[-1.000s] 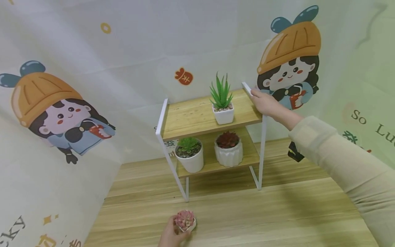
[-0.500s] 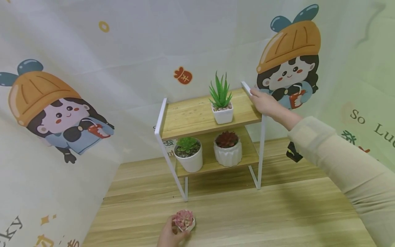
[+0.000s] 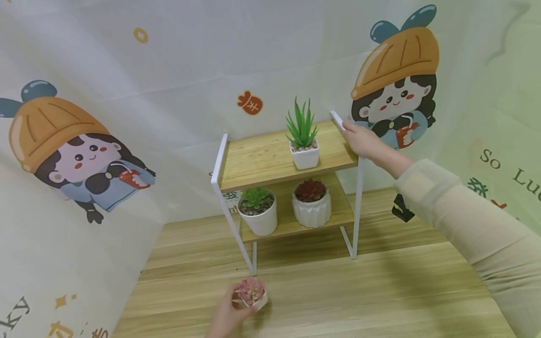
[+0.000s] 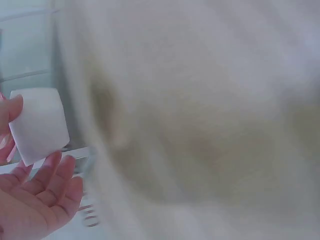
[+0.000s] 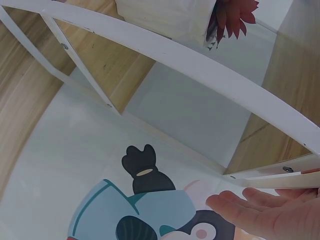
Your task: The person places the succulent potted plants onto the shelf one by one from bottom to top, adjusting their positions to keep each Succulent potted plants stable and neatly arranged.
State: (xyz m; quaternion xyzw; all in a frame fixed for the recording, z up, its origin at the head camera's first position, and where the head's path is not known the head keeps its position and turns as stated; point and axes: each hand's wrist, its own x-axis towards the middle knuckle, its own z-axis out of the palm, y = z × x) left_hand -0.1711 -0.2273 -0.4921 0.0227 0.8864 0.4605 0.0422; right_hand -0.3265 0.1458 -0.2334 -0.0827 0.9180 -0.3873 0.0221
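Observation:
A small white pot with a pink succulent (image 3: 251, 292) is pinched in my left hand (image 3: 228, 312), in front of the shelf rack's left leg. In the left wrist view, the thumb lies on one side of the white pot (image 4: 40, 125) and fingertips touch its lower edge. My right hand (image 3: 364, 142) holds the right end of the two-tier shelf rack (image 3: 253, 157) by its white metal frame. The right wrist view shows its fingers (image 5: 250, 205) along the outer side of the frame; the thumb is mostly hidden there.
A spiky green plant in a square white pot (image 3: 305, 157) stands on the top shelf. Below it are a green succulent in a round pot (image 3: 262, 220) and a dark red one in a ribbed pot (image 3: 313, 212). A printed cloth (image 3: 177, 117) hangs behind the wooden table (image 3: 317, 300).
My left hand has lifted the pink succulent pot slightly, and the pot has moved up a little in the head view. The right hand keeps its place on the rack.

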